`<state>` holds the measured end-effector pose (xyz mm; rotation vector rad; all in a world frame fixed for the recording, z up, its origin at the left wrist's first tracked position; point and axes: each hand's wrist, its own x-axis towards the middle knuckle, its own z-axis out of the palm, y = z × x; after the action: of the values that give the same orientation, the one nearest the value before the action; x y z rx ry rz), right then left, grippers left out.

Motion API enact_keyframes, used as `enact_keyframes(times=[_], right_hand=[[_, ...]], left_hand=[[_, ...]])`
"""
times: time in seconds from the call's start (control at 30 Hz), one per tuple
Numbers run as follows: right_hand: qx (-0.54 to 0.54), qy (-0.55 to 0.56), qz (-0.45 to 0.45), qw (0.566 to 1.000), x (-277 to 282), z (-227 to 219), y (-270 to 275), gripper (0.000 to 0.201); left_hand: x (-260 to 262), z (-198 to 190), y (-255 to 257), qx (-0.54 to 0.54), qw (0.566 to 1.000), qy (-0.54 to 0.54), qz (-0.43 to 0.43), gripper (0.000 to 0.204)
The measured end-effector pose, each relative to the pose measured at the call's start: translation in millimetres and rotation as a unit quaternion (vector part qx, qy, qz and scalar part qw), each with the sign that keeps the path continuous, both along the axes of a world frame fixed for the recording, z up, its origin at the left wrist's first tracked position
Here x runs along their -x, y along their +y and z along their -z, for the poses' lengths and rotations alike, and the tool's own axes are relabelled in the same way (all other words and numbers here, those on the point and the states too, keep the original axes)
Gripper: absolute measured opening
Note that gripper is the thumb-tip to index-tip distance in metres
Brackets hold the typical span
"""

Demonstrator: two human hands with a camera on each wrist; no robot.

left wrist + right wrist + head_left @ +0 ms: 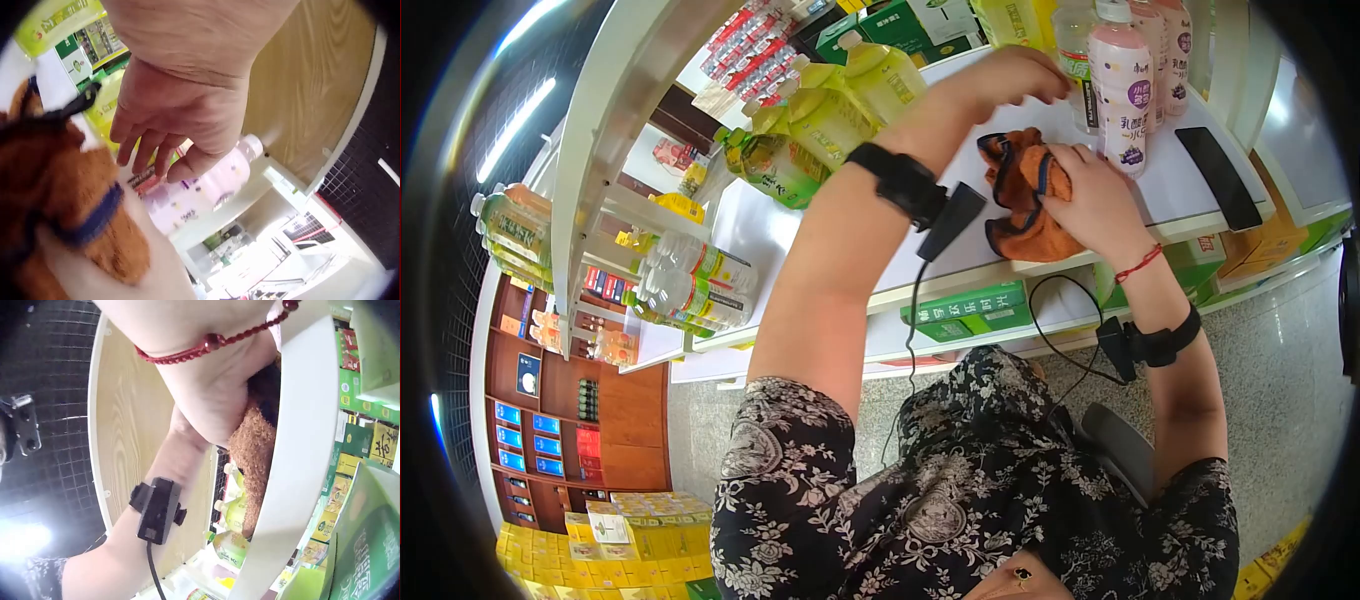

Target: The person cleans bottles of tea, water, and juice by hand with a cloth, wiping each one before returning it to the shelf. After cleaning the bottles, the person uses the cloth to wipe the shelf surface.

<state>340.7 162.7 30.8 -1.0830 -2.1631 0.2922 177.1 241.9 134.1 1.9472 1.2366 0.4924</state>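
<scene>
Floral clothing [945, 500] lies behind the right hand [1095, 200], which grips bunched cloth [1025, 225], while beyond it the left hand [1022, 78], fingers loosely bent, hovers near bottles [1122, 95].

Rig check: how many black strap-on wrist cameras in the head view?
2: one camera on the left forearm; the other camera on the right forearm, elbow side of the red cord bracelet.

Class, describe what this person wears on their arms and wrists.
Short black sleeves with pale flowers. Each forearm has a black strap carrying a black boxy unit with a black cable. A red beaded bracelet circles the right wrist.
</scene>
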Motion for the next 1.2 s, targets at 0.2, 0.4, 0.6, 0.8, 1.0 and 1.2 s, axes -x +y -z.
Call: enact_keyframes(times=[0.2, 0.4, 0.6, 0.8, 1.0, 1.2], right_hand=[[0.005, 0.018, -0.008, 1.0, -11, 6, 10, 0.053], [0.003, 0.049, -0.019, 0.999, -12, 3, 7, 0.054], [0.036, 0.036, -0.042, 0.998, -14, -3, 8, 0.055], [0.05, 0.041, -0.05, 0.997, -16, -6, 7, 0.056], [0.061, 0.055, -0.061, 0.995, -16, -7, 6, 0.056], [0.025, 0.06, -0.048, 0.997, -15, -4, 6, 0.053]], left_hand=[[61, 9, 60, -0.028, 0.966, -0.087, -0.241, 0.042], [70, 43, 133, -0.158, 0.929, -0.017, -0.335, 0.085], [48, 56, 176, -0.166, 0.918, -0.085, -0.349, 0.079], [66, 87, 254, -0.154, 0.93, -0.278, -0.184, 0.055], [64, 85, 248, -0.152, 0.914, -0.277, -0.255, 0.049], [52, 78, 203, -0.189, 0.879, -0.23, -0.373, 0.052]])
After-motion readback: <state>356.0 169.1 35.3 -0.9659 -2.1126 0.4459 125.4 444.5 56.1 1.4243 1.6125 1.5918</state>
